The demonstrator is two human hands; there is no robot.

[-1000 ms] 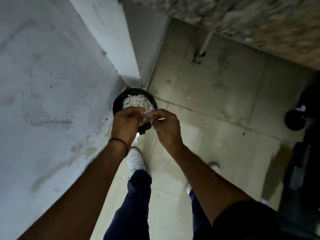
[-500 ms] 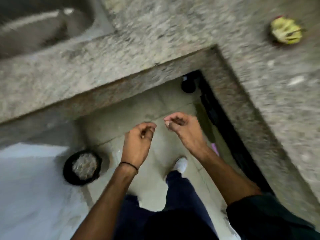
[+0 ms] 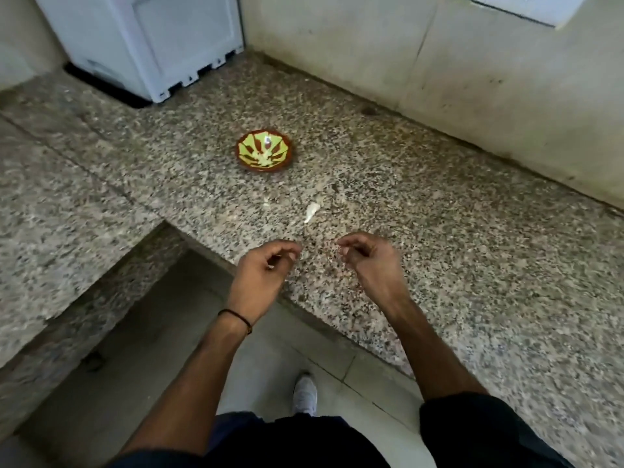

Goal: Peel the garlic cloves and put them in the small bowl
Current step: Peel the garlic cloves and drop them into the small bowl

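Note:
The small bowl point(image 3: 264, 155), brown-rimmed with a green and yellow pattern, stands on the granite counter point(image 3: 439, 265); I cannot tell what is in it. An unpeeled garlic clove point(image 3: 311, 211) lies on the counter between the bowl and my hands, with a small pale scrap point(image 3: 266, 205) to its left. My left hand point(image 3: 266, 268) hovers over the counter's front edge. Its fingers are curled, with thumb and forefinger meeting, and a pale bit that looks like a garlic clove shows inside the curl. My right hand point(image 3: 368, 261) hovers beside it, fingers loosely curled, with nothing visible in it.
A white appliance point(image 3: 152, 38) stands at the back left of the L-shaped counter. A pale wall point(image 3: 439, 62) runs behind the counter. Below the front edge are the tiled floor point(image 3: 162, 332) and my white shoe point(image 3: 305, 395).
My view has swung from the black bin of peels on the floor up to the counter. My hands, together over the bin before, have parted and now hover above the counter edge.

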